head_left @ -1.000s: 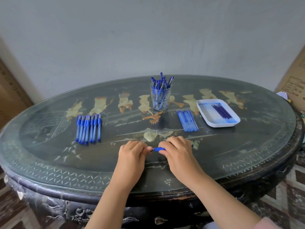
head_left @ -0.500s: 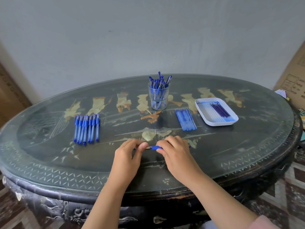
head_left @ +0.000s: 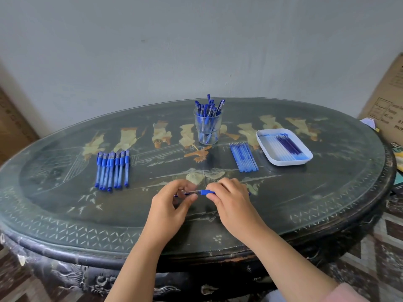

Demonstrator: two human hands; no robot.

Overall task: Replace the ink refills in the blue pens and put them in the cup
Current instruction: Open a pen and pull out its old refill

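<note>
Near the table's front middle, my right hand [head_left: 233,199] grips a blue pen [head_left: 205,192] lying level, its metal tip pointing left. My left hand [head_left: 172,201] pinches a small blue piece, apparently the pen cap [head_left: 177,195], just off that bare tip. A clear cup [head_left: 208,129] holding several blue pens stands at the back centre. Several more capped blue pens [head_left: 112,168] lie in a row on the left. A bundle of blue refills [head_left: 243,157] lies right of the cup.
A white tray [head_left: 302,159] with several refills sits at the back right. The dark oval table [head_left: 327,203] has a glass top. Cardboard boxes [head_left: 386,101] lean against the wall at the right.
My hands have drawn apart a little: the left one slid leftward, and the pen's metal tip now shows between them. The camera view shifted slightly.
</note>
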